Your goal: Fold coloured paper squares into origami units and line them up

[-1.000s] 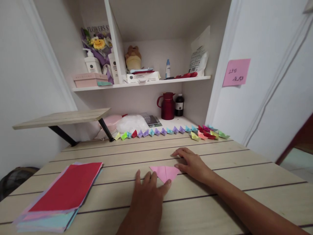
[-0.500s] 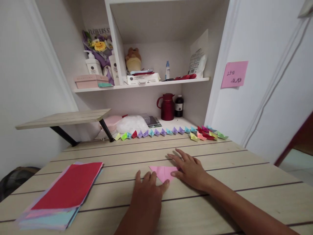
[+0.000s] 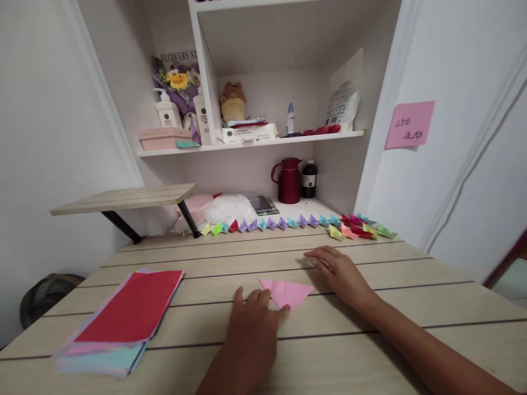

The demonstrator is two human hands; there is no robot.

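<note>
A pink paper folded into a downward-pointing triangle (image 3: pixel 286 292) lies flat on the wooden table (image 3: pixel 370 340). My left hand (image 3: pixel 253 329) rests on the table with fingers stretched out, its fingertips pressing the triangle's lower left edge. My right hand (image 3: pixel 341 271) lies flat and open on the table just right of the triangle, apart from the paper.
A stack of coloured sheets, red on top (image 3: pixel 125 318), lies at the left. A row of small folded paper boats (image 3: pixel 296 224) lines the table's far edge. Behind stand a red jug (image 3: pixel 288 180), a dark bottle (image 3: pixel 309 179) and shelves of bottles and boxes. A pink note (image 3: pixel 409 124) hangs on the right wall.
My right hand has slid off the triangle's right corner and now lies beside it. My left hand stays on the paper. The camera has shifted slightly.
</note>
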